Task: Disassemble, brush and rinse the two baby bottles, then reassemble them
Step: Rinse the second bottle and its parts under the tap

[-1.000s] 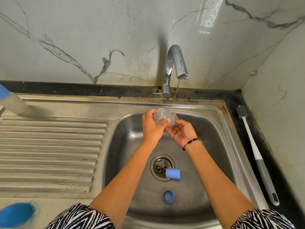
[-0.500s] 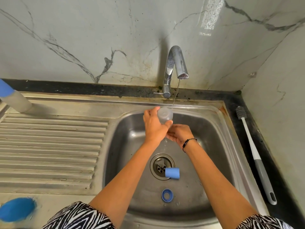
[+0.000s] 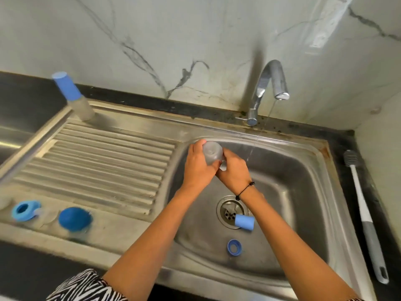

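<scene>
- Over the left back corner of the stainless steel sink basin point(image 3: 303, 192), my left hand point(image 3: 196, 168) has its grip curled round the clear plastic bottle body point(image 3: 212, 152), base up and mouth down. My right hand point(image 3: 235, 172) closes on the bottle's lower end from beneath.
- The bottle is wet, so I judge it could slip between my palms and drop into the basin if I twist too loosely.
- The thin stream from the chrome tap point(image 3: 271, 83) falls to the right of the bottle and misses it, so leaving it there would rinse nothing.
- The small blue cylindrical cap point(image 3: 244, 222) lies against the round metal drain point(image 3: 230, 211), and the blue screw ring point(image 3: 234, 247) lies near it. A dropped bottle could knock either one.
- The second bottle with a blue cap point(image 3: 72, 96) stands at the drainboard's far corner, near the edge, where an elbow might tip it.
- My right fingertips are hidden under the bottle, so I cannot tell what they pinch.
- The blue pieces on the desk point(image 3: 130, 233) at lower left are blurred.
- The white and grey bottle brush point(image 3: 364, 216) lies untouched on the right ledge.
</scene>
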{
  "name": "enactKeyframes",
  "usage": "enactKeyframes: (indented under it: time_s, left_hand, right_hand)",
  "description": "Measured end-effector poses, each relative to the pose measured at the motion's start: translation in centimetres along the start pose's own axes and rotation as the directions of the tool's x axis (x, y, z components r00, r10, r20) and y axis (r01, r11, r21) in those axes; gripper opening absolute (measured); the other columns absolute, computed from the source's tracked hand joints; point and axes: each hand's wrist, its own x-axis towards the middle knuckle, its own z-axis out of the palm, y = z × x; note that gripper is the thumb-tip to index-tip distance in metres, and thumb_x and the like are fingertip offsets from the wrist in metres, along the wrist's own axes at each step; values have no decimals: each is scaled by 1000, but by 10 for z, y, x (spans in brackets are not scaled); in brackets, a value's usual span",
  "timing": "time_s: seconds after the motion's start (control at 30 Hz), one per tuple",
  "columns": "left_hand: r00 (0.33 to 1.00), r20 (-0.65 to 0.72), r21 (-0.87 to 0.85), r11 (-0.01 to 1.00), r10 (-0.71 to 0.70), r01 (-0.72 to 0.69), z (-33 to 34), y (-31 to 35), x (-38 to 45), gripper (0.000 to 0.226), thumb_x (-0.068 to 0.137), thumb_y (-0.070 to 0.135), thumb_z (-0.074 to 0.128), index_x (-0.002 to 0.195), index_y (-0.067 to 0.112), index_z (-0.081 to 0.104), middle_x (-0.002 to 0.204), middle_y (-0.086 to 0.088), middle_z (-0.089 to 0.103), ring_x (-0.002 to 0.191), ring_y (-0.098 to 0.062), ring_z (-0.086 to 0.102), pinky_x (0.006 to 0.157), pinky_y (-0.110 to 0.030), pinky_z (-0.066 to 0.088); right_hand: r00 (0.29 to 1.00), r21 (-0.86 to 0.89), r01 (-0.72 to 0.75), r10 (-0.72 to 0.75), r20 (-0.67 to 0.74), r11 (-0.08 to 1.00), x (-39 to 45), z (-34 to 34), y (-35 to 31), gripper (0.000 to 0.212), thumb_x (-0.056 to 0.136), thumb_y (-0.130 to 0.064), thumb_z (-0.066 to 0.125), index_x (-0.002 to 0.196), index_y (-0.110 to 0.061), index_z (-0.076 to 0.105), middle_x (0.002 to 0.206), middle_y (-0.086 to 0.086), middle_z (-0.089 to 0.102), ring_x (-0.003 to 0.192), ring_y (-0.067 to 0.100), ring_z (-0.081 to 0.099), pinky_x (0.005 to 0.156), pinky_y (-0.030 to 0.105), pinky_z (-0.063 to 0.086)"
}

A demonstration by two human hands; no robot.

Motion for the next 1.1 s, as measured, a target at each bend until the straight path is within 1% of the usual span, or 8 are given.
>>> enactKeyframes:
  time_s: [0.13,0.27,0.43,0.57,0.7,0.83,0.97,1.1]
  left_hand:
    - [997,-57,-18,998,-60,59,-45,-14,-21,66,82,15,70,140,13,38,134,-10,37,120,-20,43,88,-9,27]
    - [969,-26,-158,958,-247,240,-93,-36,-39,62,84,17,68,140,20,42,128,-6,42,114,-18,48,100,-24,40]
    - [921,-137,-412,867,-364,281,-164,-64,-63,38,86,-10,46,108,17,62,96,3,64,87,-6,59,71,-7,44]
    - [893,-205,-429,857,-401,287,-222,-90,-67,44,84,-18,36,91,16,64,84,3,64,77,-4,58,74,-16,45]
    - [844,-306,-393,866,-441,310,-267,-122,-54,43,87,-12,39,113,12,63,106,-1,62,102,-11,56,87,-19,42]
    - [804,-371,-439,851,-465,290,-294,-145,-45,46,88,-11,38,124,15,53,103,1,53,96,-11,55,77,-10,42]
    - [789,-344,-481,817,-509,318,-303,-170,-36,66,88,-11,34,147,19,27,144,-1,32,131,-14,35,107,-31,35]
    - [806,-322,-531,800,-496,280,-302,-184,-27,71,90,-6,33,151,27,15,150,9,25,134,-4,24,114,-36,27]
  right_hand:
    - [985,61,172,-171,-26,983,-12,22,-36,39,80,-9,66,117,-3,56,107,12,64,96,27,59,72,18,35]
    - [965,37,208,-211,153,977,-16,47,-74,36,82,-22,67,108,-1,55,97,12,64,88,28,60,70,32,41]
    - [916,129,300,-323,238,945,-14,87,-125,61,75,-20,74,127,-10,46,109,12,63,99,29,59,77,30,43]
    - [857,175,375,-412,310,911,-8,123,-177,63,73,-19,76,128,-10,46,113,12,63,98,29,61,81,34,48]
    - [817,214,398,-450,360,892,12,164,-230,63,73,-16,75,128,-9,46,118,12,62,101,30,61,87,38,49]
    - [782,191,432,-471,408,882,37,209,-277,62,73,-14,75,128,-8,47,117,14,62,104,32,59,89,40,46]
    - [762,175,442,-472,443,880,65,247,-305,59,72,-14,74,126,-8,50,116,14,62,105,33,58,91,42,45]
    - [750,185,429,-463,472,884,81,269,-319,58,73,-13,73,127,-8,50,119,12,61,105,29,59,92,40,47]
